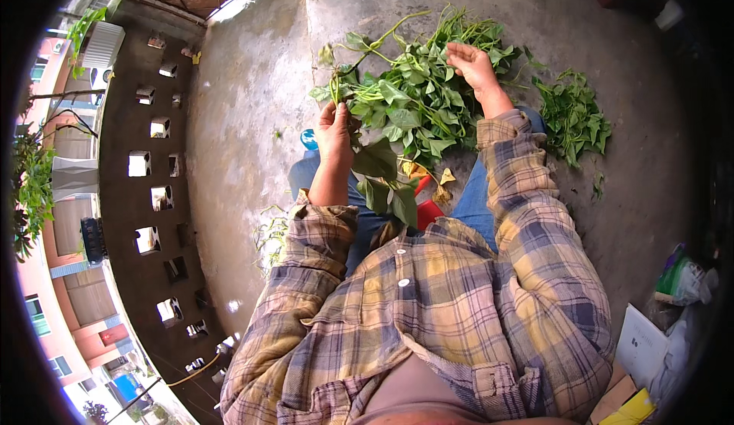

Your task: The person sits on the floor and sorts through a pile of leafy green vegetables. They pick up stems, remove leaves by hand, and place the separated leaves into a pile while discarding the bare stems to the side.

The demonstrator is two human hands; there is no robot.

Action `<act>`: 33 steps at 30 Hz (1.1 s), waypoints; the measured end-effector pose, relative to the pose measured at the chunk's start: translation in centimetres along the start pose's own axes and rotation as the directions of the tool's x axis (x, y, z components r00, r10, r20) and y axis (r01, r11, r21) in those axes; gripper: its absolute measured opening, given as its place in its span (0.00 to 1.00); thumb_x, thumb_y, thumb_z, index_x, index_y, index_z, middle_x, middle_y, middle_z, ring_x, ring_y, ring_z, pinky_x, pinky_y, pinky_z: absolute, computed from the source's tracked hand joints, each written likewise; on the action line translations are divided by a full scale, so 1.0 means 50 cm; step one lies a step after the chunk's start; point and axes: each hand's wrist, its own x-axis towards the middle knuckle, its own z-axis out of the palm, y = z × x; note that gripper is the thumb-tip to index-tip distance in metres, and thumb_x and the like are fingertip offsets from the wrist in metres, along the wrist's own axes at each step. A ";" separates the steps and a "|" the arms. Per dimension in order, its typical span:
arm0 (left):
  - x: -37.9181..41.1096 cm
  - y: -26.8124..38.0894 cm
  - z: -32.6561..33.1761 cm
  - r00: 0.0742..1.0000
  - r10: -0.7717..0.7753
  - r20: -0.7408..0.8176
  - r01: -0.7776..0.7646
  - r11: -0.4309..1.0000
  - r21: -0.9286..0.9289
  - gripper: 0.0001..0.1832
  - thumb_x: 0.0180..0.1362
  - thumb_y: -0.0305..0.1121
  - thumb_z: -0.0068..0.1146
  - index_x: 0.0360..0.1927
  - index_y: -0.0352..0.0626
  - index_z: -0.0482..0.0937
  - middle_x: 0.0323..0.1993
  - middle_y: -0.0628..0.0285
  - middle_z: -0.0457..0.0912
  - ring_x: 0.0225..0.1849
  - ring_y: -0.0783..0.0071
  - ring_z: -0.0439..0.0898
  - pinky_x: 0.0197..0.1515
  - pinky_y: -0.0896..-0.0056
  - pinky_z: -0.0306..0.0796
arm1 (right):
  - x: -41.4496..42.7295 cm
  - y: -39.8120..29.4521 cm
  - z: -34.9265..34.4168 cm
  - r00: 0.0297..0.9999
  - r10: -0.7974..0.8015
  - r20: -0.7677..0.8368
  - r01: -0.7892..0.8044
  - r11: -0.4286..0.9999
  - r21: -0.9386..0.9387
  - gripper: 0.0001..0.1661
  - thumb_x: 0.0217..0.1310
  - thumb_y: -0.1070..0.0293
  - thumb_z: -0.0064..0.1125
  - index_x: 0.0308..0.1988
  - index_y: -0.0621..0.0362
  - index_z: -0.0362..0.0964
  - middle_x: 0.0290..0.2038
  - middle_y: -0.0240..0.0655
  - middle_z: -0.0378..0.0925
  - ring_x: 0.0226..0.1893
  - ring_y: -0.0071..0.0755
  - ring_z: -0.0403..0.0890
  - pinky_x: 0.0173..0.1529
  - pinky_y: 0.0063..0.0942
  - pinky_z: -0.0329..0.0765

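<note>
My left hand (pixel 334 138) grips a green leafy vine (pixel 335 89) between thumb and fingers. Large leaves (pixel 376 160) hang from below that hand toward my lap. My right hand (pixel 475 69) is raised at the right side of a big heap of leafy green vines (pixel 424 101); its fingers are extended and I see nothing held in it. The heap lies on the concrete floor just beyond my knees. To its right is a smaller pile of leafy greens (pixel 575 118).
Loose pale stems (pixel 271 235) lie on the floor by my left side. Yellowed leaves (pixel 447 176) and a red object (pixel 429 214) show between my legs. A wall with square openings (pixel 155 161) runs along the left. A white box (pixel 641 342) and plastic bags (pixel 685 281) stand at right.
</note>
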 end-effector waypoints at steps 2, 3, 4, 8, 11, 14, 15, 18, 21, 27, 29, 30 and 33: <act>-0.007 -0.005 -0.005 0.997 0.067 0.043 -0.069 0.997 0.042 0.10 0.56 0.30 0.51 0.41 0.40 0.72 0.23 0.71 0.72 0.21 0.84 0.69 0.25 0.81 0.68 | -0.020 -0.023 -0.005 0.994 -0.086 0.072 0.085 0.996 0.011 0.16 0.56 0.68 0.52 0.46 0.55 0.69 0.40 0.27 0.76 0.36 0.17 0.75 0.31 0.14 0.66; -0.014 -0.005 -0.001 0.994 0.101 0.050 -0.105 0.991 0.083 0.10 0.55 0.30 0.52 0.40 0.40 0.72 0.22 0.71 0.72 0.21 0.84 0.69 0.26 0.80 0.69 | -0.029 -0.028 -0.006 0.985 -0.122 0.122 0.122 0.993 0.011 0.18 0.56 0.66 0.53 0.47 0.56 0.68 0.41 0.28 0.76 0.39 0.19 0.75 0.36 0.16 0.68; -0.018 -0.010 0.008 0.989 0.133 0.065 -0.139 0.983 0.118 0.09 0.55 0.29 0.52 0.40 0.40 0.73 0.22 0.71 0.72 0.21 0.85 0.69 0.27 0.79 0.70 | -0.037 -0.035 -0.002 0.979 -0.128 0.158 0.130 0.991 -0.006 0.19 0.56 0.65 0.53 0.48 0.57 0.67 0.42 0.29 0.75 0.40 0.21 0.74 0.40 0.18 0.69; -0.031 -0.033 0.038 0.963 0.221 0.154 -0.250 0.948 0.197 0.11 0.54 0.25 0.53 0.42 0.39 0.73 0.27 0.70 0.75 0.25 0.86 0.71 0.30 0.80 0.70 | -0.055 -0.036 0.030 0.935 -0.005 0.355 -0.002 1.000 0.020 0.22 0.56 0.60 0.53 0.49 0.57 0.65 0.41 0.32 0.75 0.44 0.26 0.72 0.50 0.24 0.66; -0.040 -0.042 0.065 0.966 0.216 0.141 -0.238 0.958 0.162 0.11 0.54 0.25 0.52 0.42 0.39 0.74 0.27 0.71 0.75 0.25 0.86 0.71 0.30 0.81 0.70 | -0.064 -0.038 0.026 0.968 -0.059 0.243 0.019 0.986 0.163 0.16 0.59 0.57 0.49 0.37 0.59 0.72 0.21 0.26 0.70 0.22 0.20 0.69 0.32 0.19 0.70; -0.036 -0.034 0.061 0.967 0.205 0.152 -0.240 0.932 0.271 0.11 0.54 0.27 0.52 0.42 0.37 0.73 0.27 0.70 0.75 0.23 0.86 0.70 0.26 0.83 0.67 | -0.064 -0.057 -0.007 0.953 0.005 0.304 -0.016 0.999 0.033 0.18 0.60 0.56 0.47 0.32 0.58 0.75 0.13 0.21 0.61 0.16 0.16 0.60 0.22 0.18 0.60; -0.036 -0.022 0.055 0.970 0.203 0.136 -0.237 0.917 0.321 0.11 0.54 0.27 0.53 0.42 0.36 0.73 0.27 0.70 0.75 0.23 0.86 0.69 0.25 0.83 0.66 | -0.069 -0.079 -0.014 0.938 0.008 0.346 -0.004 1.000 -0.012 0.18 0.60 0.56 0.47 0.30 0.58 0.76 0.12 0.20 0.61 0.15 0.16 0.59 0.21 0.17 0.58; -0.032 0.001 0.052 0.965 0.238 0.113 -0.263 0.884 0.387 0.11 0.54 0.28 0.53 0.41 0.35 0.75 0.22 0.72 0.73 0.20 0.87 0.66 0.22 0.85 0.62 | -0.078 -0.110 -0.050 0.900 0.096 0.426 -0.110 0.994 0.010 0.18 0.61 0.59 0.46 0.31 0.62 0.75 0.11 0.18 0.55 0.11 0.13 0.50 0.16 0.16 0.49; -0.026 0.003 0.045 0.967 0.222 0.123 -0.252 0.896 0.367 0.09 0.55 0.29 0.53 0.40 0.38 0.76 0.22 0.73 0.73 0.19 0.88 0.64 0.21 0.86 0.59 | -0.083 -0.115 -0.073 0.863 0.129 0.489 -0.151 0.989 0.006 0.18 0.60 0.59 0.47 0.34 0.64 0.73 0.10 0.16 0.51 0.09 0.11 0.46 0.12 0.16 0.43; 0.018 0.056 -0.030 0.934 0.342 -0.102 -0.289 0.893 0.346 0.08 0.56 0.31 0.52 0.35 0.37 0.76 0.16 0.72 0.69 0.14 0.86 0.63 0.15 0.84 0.58 | -0.069 -0.117 -0.138 0.922 0.135 0.364 -0.188 0.975 0.116 0.17 0.59 0.59 0.49 0.33 0.63 0.73 0.09 0.15 0.52 0.07 0.10 0.47 0.11 0.14 0.42; 0.020 0.067 -0.033 0.942 0.330 -0.053 -0.291 0.887 0.360 0.08 0.56 0.30 0.52 0.36 0.37 0.76 0.17 0.71 0.69 0.14 0.87 0.63 0.15 0.84 0.58 | -0.061 -0.106 -0.136 0.927 0.115 0.358 -0.207 0.950 0.232 0.16 0.58 0.59 0.50 0.34 0.62 0.73 0.10 0.16 0.54 0.08 0.10 0.47 0.11 0.13 0.43; 0.017 0.062 -0.017 0.941 0.338 -0.035 -0.305 0.886 0.348 0.08 0.55 0.30 0.52 0.37 0.37 0.75 0.17 0.71 0.69 0.14 0.87 0.63 0.16 0.84 0.59 | -0.066 -0.098 -0.109 0.947 0.141 0.288 -0.191 0.970 0.153 0.16 0.58 0.59 0.50 0.35 0.62 0.73 0.10 0.16 0.56 0.08 0.10 0.48 0.11 0.13 0.42; 0.000 0.046 0.027 0.950 0.313 0.009 -0.299 0.899 0.319 0.09 0.55 0.29 0.52 0.37 0.36 0.75 0.17 0.72 0.70 0.15 0.87 0.64 0.18 0.85 0.60 | -0.073 -0.069 -0.027 0.906 0.093 0.412 -0.159 0.979 0.131 0.16 0.52 0.61 0.57 0.40 0.57 0.73 0.20 0.24 0.71 0.10 0.09 0.58 0.11 0.09 0.51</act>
